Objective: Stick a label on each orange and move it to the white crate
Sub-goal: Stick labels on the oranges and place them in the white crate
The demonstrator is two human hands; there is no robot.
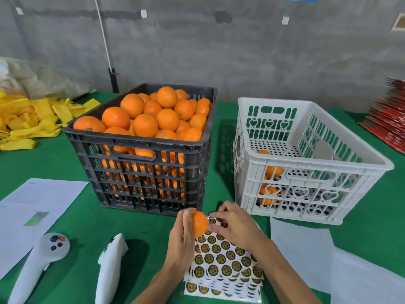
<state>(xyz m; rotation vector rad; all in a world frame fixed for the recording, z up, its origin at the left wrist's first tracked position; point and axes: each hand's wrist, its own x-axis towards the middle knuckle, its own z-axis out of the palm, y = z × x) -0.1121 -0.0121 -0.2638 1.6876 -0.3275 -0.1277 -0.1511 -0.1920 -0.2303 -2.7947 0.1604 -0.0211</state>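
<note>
Left hand [182, 240] grips one orange [199, 223] above the label sheet [221, 260], right hand [235, 224] pinching a label [224, 224] just beside it, both close to the near edges of the black crate [153, 170] and white crate [306, 172], green tablecloth [87, 220] showing between.

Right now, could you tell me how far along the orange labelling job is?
Barely started. Done: only a few oranges lie in the white crate. In hand: the left hand holds one orange while the right hand reaches to the sticker sheet; whether it has a label, I cannot tell. Left: the black crate is heaped full.
</note>
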